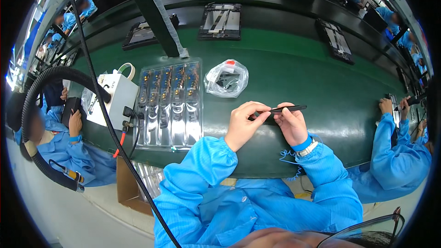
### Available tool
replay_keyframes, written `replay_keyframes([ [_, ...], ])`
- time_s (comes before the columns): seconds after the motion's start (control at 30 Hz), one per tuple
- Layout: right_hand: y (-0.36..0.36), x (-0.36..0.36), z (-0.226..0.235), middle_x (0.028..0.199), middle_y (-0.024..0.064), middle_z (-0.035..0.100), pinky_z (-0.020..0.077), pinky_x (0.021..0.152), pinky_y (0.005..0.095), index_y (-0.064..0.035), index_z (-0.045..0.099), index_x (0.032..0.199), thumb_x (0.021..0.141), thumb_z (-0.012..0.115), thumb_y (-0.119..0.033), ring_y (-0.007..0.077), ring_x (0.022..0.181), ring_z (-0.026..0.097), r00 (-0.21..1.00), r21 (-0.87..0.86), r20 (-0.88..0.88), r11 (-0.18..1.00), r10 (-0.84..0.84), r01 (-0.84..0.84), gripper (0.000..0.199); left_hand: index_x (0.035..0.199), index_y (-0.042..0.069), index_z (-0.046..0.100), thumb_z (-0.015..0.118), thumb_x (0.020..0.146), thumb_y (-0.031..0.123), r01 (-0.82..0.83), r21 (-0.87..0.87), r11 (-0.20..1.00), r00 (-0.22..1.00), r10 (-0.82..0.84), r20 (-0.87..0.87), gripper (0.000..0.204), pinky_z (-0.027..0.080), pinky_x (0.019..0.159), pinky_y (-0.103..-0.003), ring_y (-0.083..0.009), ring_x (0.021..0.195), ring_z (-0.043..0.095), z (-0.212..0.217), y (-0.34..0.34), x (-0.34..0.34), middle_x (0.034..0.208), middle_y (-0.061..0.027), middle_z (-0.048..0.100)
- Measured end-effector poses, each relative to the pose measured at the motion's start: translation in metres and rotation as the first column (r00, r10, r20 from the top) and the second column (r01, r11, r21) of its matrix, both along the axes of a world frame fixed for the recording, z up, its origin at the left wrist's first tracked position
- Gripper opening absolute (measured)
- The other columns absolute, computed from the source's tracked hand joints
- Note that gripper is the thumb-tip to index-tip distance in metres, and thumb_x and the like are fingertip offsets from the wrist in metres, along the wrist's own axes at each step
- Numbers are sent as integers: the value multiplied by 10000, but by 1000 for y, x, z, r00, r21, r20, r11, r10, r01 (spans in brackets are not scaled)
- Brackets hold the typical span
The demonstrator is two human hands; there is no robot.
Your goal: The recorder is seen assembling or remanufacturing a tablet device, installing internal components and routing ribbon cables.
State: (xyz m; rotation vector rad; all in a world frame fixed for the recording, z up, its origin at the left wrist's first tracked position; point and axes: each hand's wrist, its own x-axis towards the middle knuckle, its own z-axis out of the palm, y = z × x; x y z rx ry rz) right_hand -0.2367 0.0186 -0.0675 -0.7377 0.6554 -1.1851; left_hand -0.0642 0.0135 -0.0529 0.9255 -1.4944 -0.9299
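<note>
Above the green bench, my right hand [292, 123] grips a slim black pen-like tool [294, 109] between thumb and fingers. The tool lies nearly level, its thin end pointing left. My left hand [247, 121] is closed in a pinch right at that thin end; whatever its fingertips hold is too small to make out. Around my right wrist are a blue band [303, 145] with a coiled blue cord and a pale watch-like strap. Beyond my hands sits a clear plastic bag [226, 78] with small black parts inside. To its left lies a clear tray [169, 105] with rows of small parts.
A white box [112, 98] with a black hose stands left of the tray. A dark post [151, 14] rises behind it, and a black cable crosses the left side. Opened flat devices [220, 21] lie along the far line. Co-workers in blue sit on both sides.
</note>
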Motion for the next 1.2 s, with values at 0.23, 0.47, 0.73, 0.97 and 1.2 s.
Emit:
replay_keyframes([
  [0.23, -3, 0, 0, 961, 83, 600, 446, 783, 276, -40, 545, 1021, 855, 556, -153, 139, 845, 563, 1000, 4, 3, 1000, 9, -9, 201, 860, 37, 652, 637, 740, 46, -9, -21, 1000, 1000, 10, 26, 122, 457, 548, -230, -142, 691, 583, 3, -1, 1, 830, -67, 632],
  [0.47, -6, -1, -3, 943, 78, 609, 447, 773, 271, -51, 539, 1005, 859, 552, -163, 135, 821, 575, 999, -1, 43, 1000, 21, -21, 184, 863, 32, 658, 645, 735, 45, 11, 0, 1000, 1000, -11, 29, 129, 452, 564, -226, -139, 726, 595, 3, -3, 0, 842, -74, 642],
  [0.73, -4, 1, 0, 946, 79, 606, 447, 771, 262, -52, 540, 1010, 862, 543, -144, 130, 812, 570, 1000, -12, 14, 1000, -1, 1, 174, 815, 25, 636, 653, 731, 77, -73, -44, 996, 992, 77, 104, 100, 441, 530, -233, -144, 680, 578, 7, -1, -2, 794, -69, 616],
  [0.97, -4, 1, 0, 926, 76, 601, 452, 758, 256, -37, 549, 1014, 856, 549, -125, 126, 807, 569, 999, 24, -50, 1000, 0, 1, 181, 768, -4, 600, 585, 814, 160, 11, 134, 991, 985, -33, 170, 171, 380, 490, -255, -134, 584, 525, -4, -5, 2, 688, -83, 577],
  [1.2, -4, 1, -1, 892, 68, 603, 454, 751, 255, -28, 554, 1010, 852, 558, -128, 122, 799, 572, 997, 2, -77, 1000, 14, -14, 187, 698, -15, 516, 513, 855, 196, 66, 75, 995, 970, -82, 228, 263, 353, 494, -350, -259, 549, 479, -1, -4, 1, 618, -135, 494],
])
